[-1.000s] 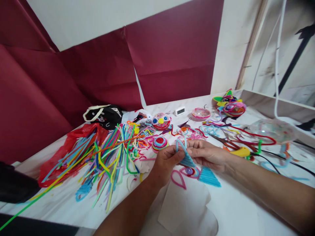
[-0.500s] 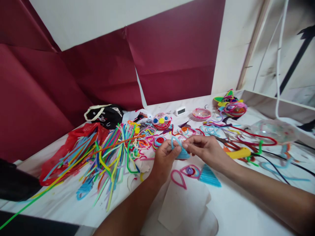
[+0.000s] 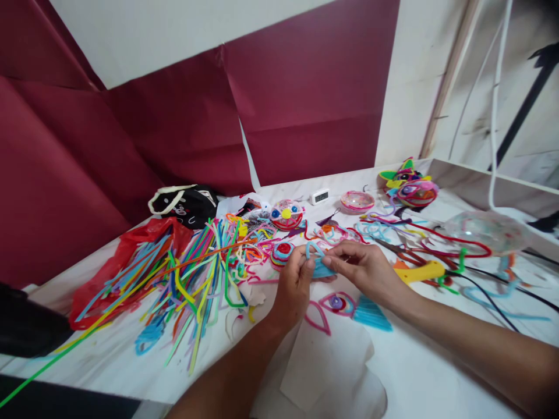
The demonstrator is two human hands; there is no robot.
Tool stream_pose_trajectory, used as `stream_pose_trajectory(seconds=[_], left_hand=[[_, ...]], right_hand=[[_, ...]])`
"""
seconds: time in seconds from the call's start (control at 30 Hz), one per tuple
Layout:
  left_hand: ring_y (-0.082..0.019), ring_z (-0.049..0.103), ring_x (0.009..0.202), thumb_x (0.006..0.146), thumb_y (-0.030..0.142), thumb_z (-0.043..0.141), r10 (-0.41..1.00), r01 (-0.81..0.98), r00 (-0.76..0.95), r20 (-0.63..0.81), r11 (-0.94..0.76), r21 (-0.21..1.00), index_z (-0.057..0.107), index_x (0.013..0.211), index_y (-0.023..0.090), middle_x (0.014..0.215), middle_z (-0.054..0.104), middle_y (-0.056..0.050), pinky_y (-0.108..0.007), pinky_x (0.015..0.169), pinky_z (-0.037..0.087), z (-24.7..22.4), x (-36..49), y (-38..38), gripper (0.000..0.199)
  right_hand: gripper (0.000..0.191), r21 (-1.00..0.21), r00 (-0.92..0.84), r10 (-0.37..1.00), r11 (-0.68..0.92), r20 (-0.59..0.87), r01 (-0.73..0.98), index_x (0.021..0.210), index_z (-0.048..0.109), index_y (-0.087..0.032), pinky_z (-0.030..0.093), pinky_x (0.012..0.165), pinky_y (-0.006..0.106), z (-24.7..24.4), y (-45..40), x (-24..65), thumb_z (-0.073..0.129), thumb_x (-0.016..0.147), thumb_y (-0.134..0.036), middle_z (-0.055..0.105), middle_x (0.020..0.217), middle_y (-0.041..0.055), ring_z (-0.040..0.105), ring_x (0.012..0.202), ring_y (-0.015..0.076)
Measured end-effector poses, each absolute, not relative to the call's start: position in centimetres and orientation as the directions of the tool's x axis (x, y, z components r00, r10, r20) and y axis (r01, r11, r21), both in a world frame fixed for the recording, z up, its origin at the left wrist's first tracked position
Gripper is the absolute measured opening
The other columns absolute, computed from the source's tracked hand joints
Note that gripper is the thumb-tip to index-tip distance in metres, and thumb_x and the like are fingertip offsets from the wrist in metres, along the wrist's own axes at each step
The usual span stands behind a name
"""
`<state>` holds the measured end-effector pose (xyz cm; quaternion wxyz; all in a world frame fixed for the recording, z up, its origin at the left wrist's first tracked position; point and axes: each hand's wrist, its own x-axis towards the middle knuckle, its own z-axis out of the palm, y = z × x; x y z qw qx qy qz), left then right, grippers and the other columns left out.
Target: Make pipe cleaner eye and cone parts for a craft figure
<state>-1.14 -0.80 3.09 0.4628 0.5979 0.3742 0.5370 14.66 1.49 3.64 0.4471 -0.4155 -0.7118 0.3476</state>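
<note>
Both hands meet over the white table (image 3: 419, 372) on a light blue pipe-cleaner piece (image 3: 321, 266) with a loop on top. My left hand (image 3: 294, 285) pinches its left side, and my right hand (image 3: 364, 270) pinches its right side. Just below the hands lie a pink pipe-cleaner eye shape (image 3: 336, 302), a pink teardrop loop (image 3: 318, 317) and a second light blue fan shape (image 3: 370, 312). A sheet of white paper (image 3: 332, 366) lies under them.
A heap of loose coloured pipe cleaners (image 3: 187, 273) spreads over a red plastic bag (image 3: 131, 250) at left. A yellow-handled tool (image 3: 421, 272), a clear dome (image 3: 484, 230), small round craft pieces (image 3: 286, 215) and a black pouch (image 3: 187, 203) lie behind. Dark red paper (image 3: 305, 99) covers the wall.
Both hands have lifted the blue piece slightly up and away from me, and the fan part is now more hidden between my fingers.
</note>
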Motion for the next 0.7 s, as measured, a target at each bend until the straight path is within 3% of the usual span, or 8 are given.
stream_pose_trajectory(seconds=[0.13, 0.7], left_hand=[[-0.018, 0.065, 0.084, 0.088, 0.033, 0.049, 0.951, -0.073, 0.158, 0.267, -0.259, 0.963, 0.051, 0.103, 0.019, 0.098, 0.063, -0.005, -0.028, 0.066, 0.056, 2.94, -1.14, -0.74, 0.020], [-0.019, 0.065, 0.080, 0.087, 0.032, 0.051, 0.951, -0.019, 0.122, 0.283, -0.283, 0.959, 0.054, 0.103, 0.020, 0.095, 0.065, -0.005, -0.029, 0.063, 0.057, 2.92, -1.18, -0.74, 0.020]], right_hand=[[0.024, -0.826, -0.266, 0.873, 0.478, 0.409, 0.299, 0.077, 0.070, -0.016, 0.043, 0.066, 0.030, 3.73, 1.45, 14.63, 0.058, 0.082, -0.036, 0.060, 0.071, 0.0040, 0.056, 0.069, 0.0165], [0.021, -0.864, -0.216, 0.900, 0.427, 0.378, 0.268, 0.076, 0.065, -0.017, 0.040, 0.061, 0.027, 3.11, 0.94, 14.01, 0.057, 0.082, -0.036, 0.059, 0.070, 0.0014, 0.053, 0.065, 0.0142]])
